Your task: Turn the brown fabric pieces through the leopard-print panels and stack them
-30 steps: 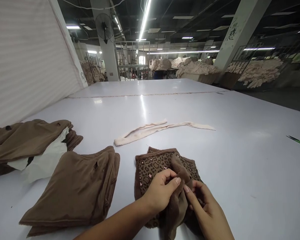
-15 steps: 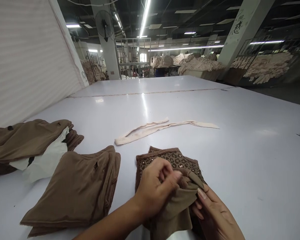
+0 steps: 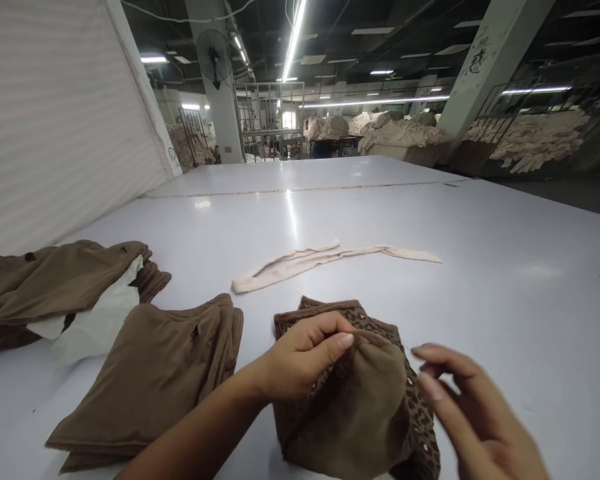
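My left hand (image 3: 305,357) pinches the top of a plain brown fabric piece (image 3: 360,413) that lies spread over a stack of leopard-print brown pieces (image 3: 375,323) at the near middle of the white table (image 3: 330,220). My right hand (image 3: 473,413) hovers just right of the stack, fingers apart and a little blurred, holding nothing. The plain piece covers most of the leopard stack; only its far edge and right side show.
A stack of plain brown pieces (image 3: 155,380) lies left of my hands. Farther left is another brown pile (image 3: 55,280) with white sheet (image 3: 95,323) in it. A cream fabric strip (image 3: 325,259) lies beyond the leopard stack. A striped panel (image 3: 55,113) stands at left.
The bunched plain brown piece has been spread flat over the leopard stack. My right hand has let go of it and drawn off to the right; my left hand keeps its pinch.
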`<control>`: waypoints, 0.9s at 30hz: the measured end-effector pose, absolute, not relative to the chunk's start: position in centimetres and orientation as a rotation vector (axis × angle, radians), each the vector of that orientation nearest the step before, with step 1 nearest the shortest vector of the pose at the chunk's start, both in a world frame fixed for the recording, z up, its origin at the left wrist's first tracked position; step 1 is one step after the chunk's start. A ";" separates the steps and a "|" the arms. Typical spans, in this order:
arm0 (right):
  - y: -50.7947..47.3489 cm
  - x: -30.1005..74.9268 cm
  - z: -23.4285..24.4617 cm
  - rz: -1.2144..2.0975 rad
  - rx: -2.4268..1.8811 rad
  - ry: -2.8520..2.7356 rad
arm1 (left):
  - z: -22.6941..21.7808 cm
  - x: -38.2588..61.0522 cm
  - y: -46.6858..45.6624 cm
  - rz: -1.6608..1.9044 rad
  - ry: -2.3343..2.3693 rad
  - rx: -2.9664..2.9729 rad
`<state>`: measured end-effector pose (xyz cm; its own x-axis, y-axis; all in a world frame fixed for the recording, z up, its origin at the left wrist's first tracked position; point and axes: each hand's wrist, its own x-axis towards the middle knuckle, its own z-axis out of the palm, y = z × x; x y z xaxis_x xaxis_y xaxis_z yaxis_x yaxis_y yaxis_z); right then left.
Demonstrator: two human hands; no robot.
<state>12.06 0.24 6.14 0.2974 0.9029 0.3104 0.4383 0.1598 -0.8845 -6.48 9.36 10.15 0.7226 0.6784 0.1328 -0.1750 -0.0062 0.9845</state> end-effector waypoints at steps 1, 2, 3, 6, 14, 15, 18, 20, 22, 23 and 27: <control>0.6 12.3 6.9 0.445 -1.452 -1.309 | 10.9 -6.5 9.4 0.679 0.438 1.493; 0.9 12.4 7.8 0.450 -1.432 -1.316 | 11.6 -6.5 9.4 0.668 0.441 1.573; 1.3 12.2 8.6 0.537 -1.406 -1.329 | 12.2 -6.5 9.4 0.678 0.452 1.649; 2.1 10.9 10.6 0.909 -1.333 -1.276 | 13.1 -6.3 9.2 0.736 0.520 1.714; 2.7 9.2 11.5 1.014 -1.317 -0.999 | 11.9 -5.2 8.8 0.769 0.505 1.517; 2.7 9.3 11.4 1.091 -1.277 -1.007 | 11.9 -5.0 8.9 0.777 0.495 1.505; 2.6 9.9 11.2 1.149 -1.217 -1.014 | 11.8 -5.3 9.1 0.661 0.504 1.516; 2.5 10.8 11.1 1.060 -1.285 -0.884 | 11.8 -6.0 9.3 0.492 0.516 1.585; 2.3 11.7 11.3 0.972 -1.410 -0.676 | 11.8 -6.9 9.7 0.393 0.546 1.688; 2.2 12.1 11.5 0.928 -1.466 -0.580 | 11.8 -7.3 9.9 0.395 0.569 1.711; 1.9 13.2 11.8 0.792 -1.422 -0.578 | 11.7 -8.2 10.8 0.573 0.582 1.435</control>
<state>13.24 1.91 11.78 0.6273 0.7715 -0.1062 -0.1344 -0.0270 -0.9906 -8.19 10.75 11.70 0.7358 0.6767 -0.0254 -0.0151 0.0538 0.9984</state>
